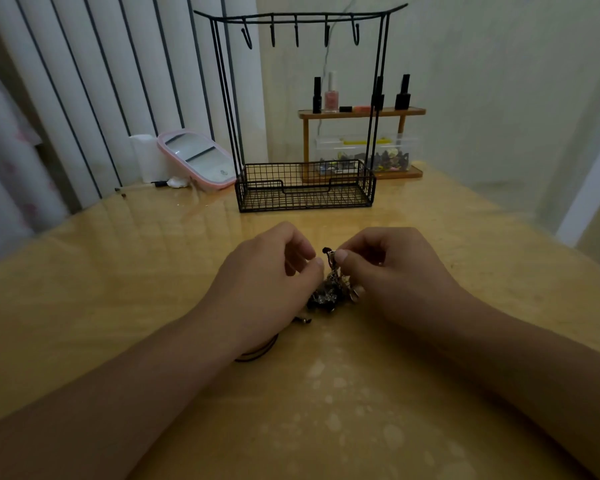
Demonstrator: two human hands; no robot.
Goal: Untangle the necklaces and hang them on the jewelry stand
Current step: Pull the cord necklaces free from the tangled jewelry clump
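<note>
A tangled clump of necklaces [328,292] lies on the wooden table between my two hands. My left hand [267,271] has its fingers curled and pinches part of the tangle at its left side. My right hand [392,268] pinches a raised strand at the top of the clump between thumb and forefinger. A dark cord [260,351] trails out from under my left wrist. The black wire jewelry stand [302,109] stands upright beyond my hands, its several hooks bare and its basket base holding nothing.
A pink-rimmed mirror [198,157] leans at the back left beside a white roll [148,157]. Behind the stand, a small wooden shelf [361,113] carries nail polish bottles above a clear box of trinkets [388,154]. The table edge falls away at the right.
</note>
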